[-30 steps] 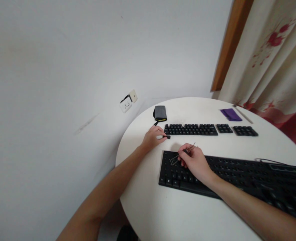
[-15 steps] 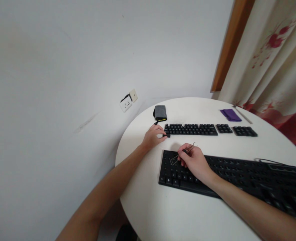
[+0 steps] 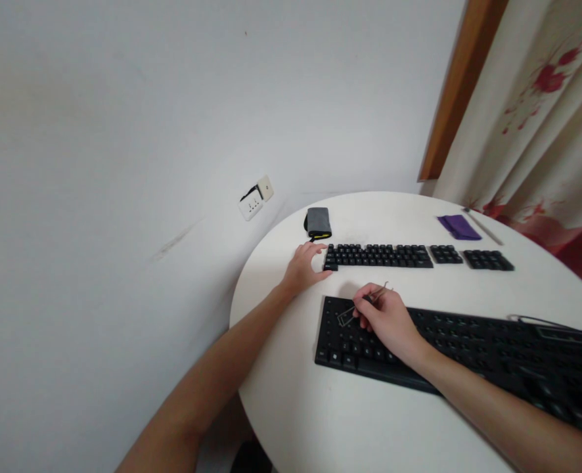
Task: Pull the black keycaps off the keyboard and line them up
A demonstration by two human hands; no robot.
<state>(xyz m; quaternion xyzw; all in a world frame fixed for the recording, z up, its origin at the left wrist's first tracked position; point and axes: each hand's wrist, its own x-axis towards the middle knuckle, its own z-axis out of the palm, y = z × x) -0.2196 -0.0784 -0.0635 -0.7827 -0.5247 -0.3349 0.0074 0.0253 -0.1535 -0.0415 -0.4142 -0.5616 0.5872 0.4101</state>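
My left hand [image 3: 302, 269] rests at the left end of a block of black keycaps [image 3: 380, 256] laid out in rows on the table. Its thumb and forefinger are spread apart, the thumb beside a wide keycap [image 3: 330, 267] at the lower left corner and the forefinger by the top row. My right hand [image 3: 377, 312] is closed around a wire keycap puller [image 3: 346, 317], its loops pointing down over the left part of a black keyboard [image 3: 337, 358]. Keys are gone from that upper left part, while the bottom row there still carries some.
Two smaller keycap groups, one [image 3: 445, 254] and another [image 3: 488, 260], continue the row rightward. Behind lie a grey cloth pouch [image 3: 318, 222], a purple folded cloth [image 3: 458, 227] and a thin stick-like tool [image 3: 485, 226]. A cable [image 3: 542, 319] runs behind the keyboard; wall and curtain border the round white table [image 3: 291, 407].
My left thumb and forefinger have parted from the wide keycap, which now sits against the corner of the keycap block. My right hand keeps its place with the puller.
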